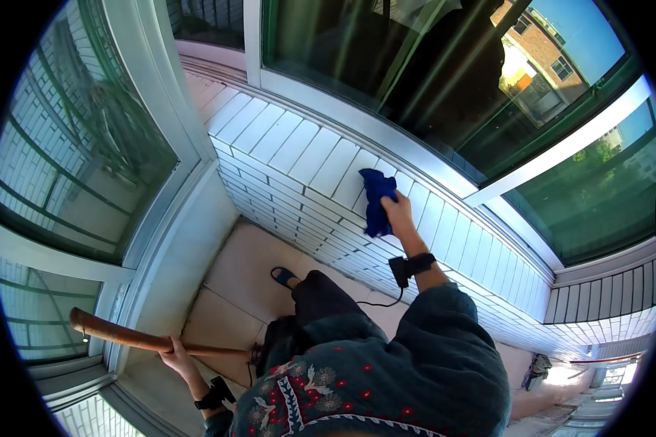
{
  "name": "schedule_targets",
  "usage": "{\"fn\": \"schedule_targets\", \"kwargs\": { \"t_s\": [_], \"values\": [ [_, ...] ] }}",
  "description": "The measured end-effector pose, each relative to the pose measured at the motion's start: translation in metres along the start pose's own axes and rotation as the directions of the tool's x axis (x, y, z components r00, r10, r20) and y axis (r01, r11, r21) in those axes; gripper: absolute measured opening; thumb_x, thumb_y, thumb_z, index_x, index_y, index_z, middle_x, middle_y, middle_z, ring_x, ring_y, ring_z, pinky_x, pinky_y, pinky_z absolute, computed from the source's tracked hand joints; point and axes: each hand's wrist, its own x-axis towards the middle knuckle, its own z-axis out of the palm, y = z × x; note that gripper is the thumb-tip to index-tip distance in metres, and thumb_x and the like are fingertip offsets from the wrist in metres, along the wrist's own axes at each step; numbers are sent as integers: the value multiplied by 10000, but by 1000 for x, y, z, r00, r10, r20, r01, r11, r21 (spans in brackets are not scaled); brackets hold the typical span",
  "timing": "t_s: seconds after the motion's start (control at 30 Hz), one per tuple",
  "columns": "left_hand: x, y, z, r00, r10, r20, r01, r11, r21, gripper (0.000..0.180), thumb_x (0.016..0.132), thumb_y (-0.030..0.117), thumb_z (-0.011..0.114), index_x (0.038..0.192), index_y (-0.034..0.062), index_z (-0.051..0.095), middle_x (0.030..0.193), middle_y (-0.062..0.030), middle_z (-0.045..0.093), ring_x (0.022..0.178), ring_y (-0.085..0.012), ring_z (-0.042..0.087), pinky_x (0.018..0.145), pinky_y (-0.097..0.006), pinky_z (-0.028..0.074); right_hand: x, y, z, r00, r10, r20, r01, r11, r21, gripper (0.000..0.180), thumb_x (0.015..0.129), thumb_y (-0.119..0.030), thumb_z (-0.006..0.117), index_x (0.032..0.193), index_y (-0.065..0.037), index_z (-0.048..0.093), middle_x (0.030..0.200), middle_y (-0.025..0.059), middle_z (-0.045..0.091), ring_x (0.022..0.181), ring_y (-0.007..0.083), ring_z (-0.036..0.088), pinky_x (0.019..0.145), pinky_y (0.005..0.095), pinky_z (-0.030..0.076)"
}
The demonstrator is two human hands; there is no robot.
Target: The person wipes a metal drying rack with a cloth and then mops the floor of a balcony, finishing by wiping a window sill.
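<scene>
My right hand (397,213) is closed on a dark blue cloth (378,200), which lies bunched on the white tiled ledge (328,164) below the window. Part of the cloth hangs over the ledge's front edge. Low on the left, my left hand (176,355) wraps round a brown wooden handle (124,331). The handle slants from beside the left window frame toward my legs, and its lower end is hidden by my dark clothing. A black band with a small box sits on each wrist.
Sliding windows (386,95) in pale metal frames run above the ledge. A glazed panel (65,146) stands at the left. Below are pinkish floor tiles (233,291) and my foot in a dark slipper (281,277). A cable (386,304) hangs from the right wrist band.
</scene>
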Motion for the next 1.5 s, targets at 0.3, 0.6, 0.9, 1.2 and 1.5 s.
{"fn": "schedule_targets", "kwargs": {
  "t_s": [0.3, 0.6, 0.9, 1.2, 1.5],
  "values": [
    [5, 4, -6, 998, -44, 49, 47, 998, -43, 166, 793, 96, 616, 790, -21, 499, 703, -61, 529, 643, -149, 508, 635, -282, 452, 44, 32, -87, 934, -137, -331, -94, 798, -596, 289, 716, -62, 541, 1002, -23, 562, 820, 160, 638, 789, 289, 621, 734, 372, 482],
    [10, -3, 13, 993, -43, 107, 42, 999, 11, 198, 793, 112, 632, 835, -27, 498, 770, -80, 526, 684, -156, 504, 662, -291, 451, 5, 2, 17, 921, -356, 158, 321, 463, -826, 611, 787, -403, 593, 1318, -182, 388, 1422, 187, 174, 1299, 432, 138, 1005, 585, 176],
    [9, 2, 18, 991, -65, 113, 68, 998, -18, 192, 798, 107, 625, 835, -32, 497, 767, -82, 524, 683, -161, 502, 655, -297, 450, -47, 55, -90, 967, -239, 88, 198, 489, -849, 500, 791, -318, 577, 1261, -197, 456, 1419, 42, 260, 1316, 331, 184, 985, 611, 158],
    [-2, -1, 1, 1000, 2, 17, -3, 999, 34, 173, 783, 63, 622, 866, -39, 508, 775, -88, 530, 699, -168, 499, 682, -295, 444, 9, 60, -101, 701, 383, -601, -709, 465, -530, 615, 846, -410, 406, 1372, -137, 242, 1453, 175, 31, 1286, 491, 72, 967, 635, 186],
    [-8, 22, 5, 994, -80, -79, 83, 996, 29, 100, 768, 0, 602, 800, -14, 508, 717, -56, 504, 660, -141, 470, 648, -273, 430, 116, -87, 236, 963, 161, 215, 90, 563, -822, 654, 840, -327, 427, 1389, -70, 180, 1462, 167, -30, 1284, 512, -14, 988, 631, 119]
  ]
}}
